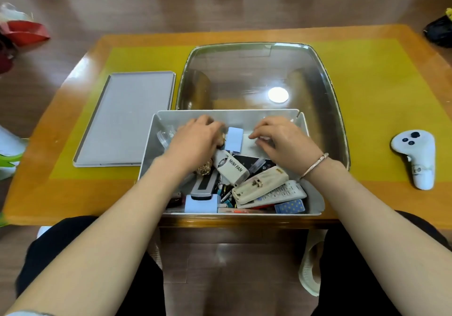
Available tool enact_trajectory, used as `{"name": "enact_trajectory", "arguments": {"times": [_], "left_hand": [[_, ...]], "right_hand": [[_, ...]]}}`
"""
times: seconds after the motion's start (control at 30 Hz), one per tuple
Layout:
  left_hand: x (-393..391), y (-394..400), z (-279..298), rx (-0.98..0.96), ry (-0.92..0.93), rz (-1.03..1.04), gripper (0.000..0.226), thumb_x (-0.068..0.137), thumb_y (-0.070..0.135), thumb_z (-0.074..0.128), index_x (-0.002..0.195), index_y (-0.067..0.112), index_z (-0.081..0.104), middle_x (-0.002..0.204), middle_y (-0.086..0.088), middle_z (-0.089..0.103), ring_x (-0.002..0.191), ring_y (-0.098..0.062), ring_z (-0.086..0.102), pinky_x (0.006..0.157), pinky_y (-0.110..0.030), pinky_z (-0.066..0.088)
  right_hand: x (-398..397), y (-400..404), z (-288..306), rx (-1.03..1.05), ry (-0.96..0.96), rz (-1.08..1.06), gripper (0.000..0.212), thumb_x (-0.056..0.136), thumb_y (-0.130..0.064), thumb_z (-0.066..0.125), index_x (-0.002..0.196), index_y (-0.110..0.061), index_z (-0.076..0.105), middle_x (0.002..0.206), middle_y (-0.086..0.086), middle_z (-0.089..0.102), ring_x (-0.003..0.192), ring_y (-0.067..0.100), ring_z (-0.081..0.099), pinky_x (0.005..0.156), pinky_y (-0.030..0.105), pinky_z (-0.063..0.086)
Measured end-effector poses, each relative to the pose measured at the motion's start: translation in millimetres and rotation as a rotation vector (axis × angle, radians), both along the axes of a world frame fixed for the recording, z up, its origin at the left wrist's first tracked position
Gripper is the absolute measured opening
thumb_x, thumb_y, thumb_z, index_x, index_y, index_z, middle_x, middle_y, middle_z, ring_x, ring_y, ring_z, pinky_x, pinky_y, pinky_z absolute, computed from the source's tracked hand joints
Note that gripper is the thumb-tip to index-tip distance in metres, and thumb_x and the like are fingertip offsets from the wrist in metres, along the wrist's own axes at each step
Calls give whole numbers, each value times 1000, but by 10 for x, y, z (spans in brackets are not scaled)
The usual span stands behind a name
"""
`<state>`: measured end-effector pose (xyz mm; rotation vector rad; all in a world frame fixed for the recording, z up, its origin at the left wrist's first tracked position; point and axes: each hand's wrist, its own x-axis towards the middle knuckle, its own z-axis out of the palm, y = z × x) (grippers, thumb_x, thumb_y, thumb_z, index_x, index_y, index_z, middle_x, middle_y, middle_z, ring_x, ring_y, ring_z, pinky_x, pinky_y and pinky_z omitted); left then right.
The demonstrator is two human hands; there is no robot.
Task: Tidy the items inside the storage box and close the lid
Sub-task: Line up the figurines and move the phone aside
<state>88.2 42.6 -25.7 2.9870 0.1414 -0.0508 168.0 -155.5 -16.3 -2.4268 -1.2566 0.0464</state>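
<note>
Both forearms foremost, left hand [195,139] and right hand [281,137] curled in storage box [303,125], fingertips blurred, grips unclear

Looked like somebody's living room, honestly, not a lab or an office. The whole thing happened at a low glossy orange-brown wooden table [381,200] with a yellow mat [374,110] on it, sitting on a brown wood-plank floor [171,2]. At 9 o'clock there was a crumpled red bag [25,33] dumped on the floor, and at 3 o'clock a black shoe [440,34]. More footwear poked in at 12 o'clock. A white handheld game-style controller [419,161] lay on the table at 3 o'clock. The white plastic storage box [310,200] at centre was crammed with household odds and ends, including a white remote control [286,192].
</note>
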Motion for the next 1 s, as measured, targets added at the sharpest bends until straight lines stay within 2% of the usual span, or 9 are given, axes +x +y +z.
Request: {"name": "enact_trajectory", "arguments": {"times": [0.07,0.2,0.3,0.43,0.6,0.7,0.83,0.9,1.0], "left_hand": [[48,57,-41,15,40,4,41,94,20,48,134,30,48,127,-5,51,109,-31,53,85,-39,42],[127,81,-130,-9,159,29,50,85,14,54,132,30,47,117,-6,54,106,-31,55,86,-41,44],[168,85,-157,-72,157,27,38,83,14,56,119,25,47,107,-6,56,101,-29,55,80,-38,37],[161,79,-172,-99,107,-10,33,86,12,57,114,23,44,108,-6,55,98,-27,54,81,-38,35],[94,97,1,-157,-112,-24,34,88,22,61,118,26,44,108,-3,47,96,-25,48,80,-35,35],[35,22,139,-317,-193,-86,37,89,29,62,123,33,48,106,4,41,94,-16,46,77,-31,41],[33,-170,176,-435,-204,-184,55,85,27,68,133,24,41,116,1,49,102,-15,46,83,-28,40],[63,-239,159,-469,-203,-187,60,85,22,69,135,19,36,115,2,50,101,-9,41,82,-21,34],[90,-309,137,-544,-219,-185,59,84,13,69,132,14,35,109,3,50,104,-12,45,87,-22,37]], "right_hand": [[-40,32,-31,-21,30,38,20,89,-9,56,104,-11,69,107,4,62,105,20,54,94,28,38],[-84,53,-56,-63,74,84,21,90,-10,55,106,-11,69,109,4,61,107,19,53,91,24,35],[-90,60,-61,-59,89,93,21,90,-10,54,106,-11,69,109,3,61,106,19,53,91,26,38],[-71,57,-66,-51,96,93,21,90,-9,55,105,-11,69,107,3,62,103,18,56,91,31,43],[-57,39,-32,113,93,61,23,87,-6,59,110,-8,65,96,3,61,80,14,57,81,32,48],[-78,53,-16,194,142,-1,43,87,-13,62,128,-13,51,108,0,59,85,11,58,83,32,50],[-85,48,8,315,290,-25,64,83,-17,68,139,-17,37,124,2,53,89,12,60,80,20,51],[-64,33,16,290,288,-27,64,81,-19,71,137,-16,41,122,1,55,91,10,58,82,21,51],[-20,-2,40,243,244,-9,59,75,-20,76,128,-15,52,117,-5,58,97,5,52,85,25,49]]}}
